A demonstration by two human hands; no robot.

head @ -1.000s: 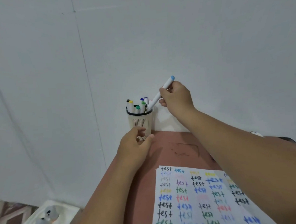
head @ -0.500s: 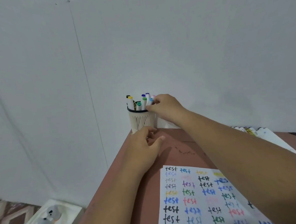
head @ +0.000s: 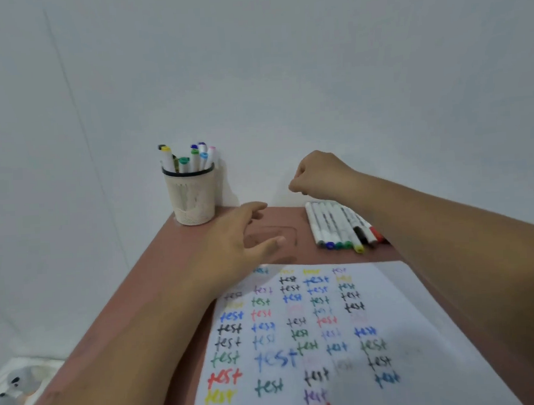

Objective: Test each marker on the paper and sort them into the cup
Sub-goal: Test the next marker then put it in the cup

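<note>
A cream mesh cup (head: pixel 193 196) with a black rim stands at the table's far left corner and holds several capped markers (head: pixel 192 158). A row of several white markers (head: pixel 341 226) lies at the far right of the table. The paper (head: pixel 334 338) covered in coloured "test" words lies near me. My left hand (head: pixel 241 244) hovers with relaxed fingers between the cup and the paper, holding nothing. My right hand (head: pixel 318 176) hangs above the far end of the marker row, fingers curled downward, and I see nothing in it.
The reddish-brown table (head: pixel 158 276) stands against a plain white wall (head: pixel 284 77). Its left edge drops to the floor, where a white object (head: pixel 12 389) lies at the lower left.
My right hand dropped the light-blue marker into the cup, then swung right over the marker row. My left hand let go of the cup and pulled back.
</note>
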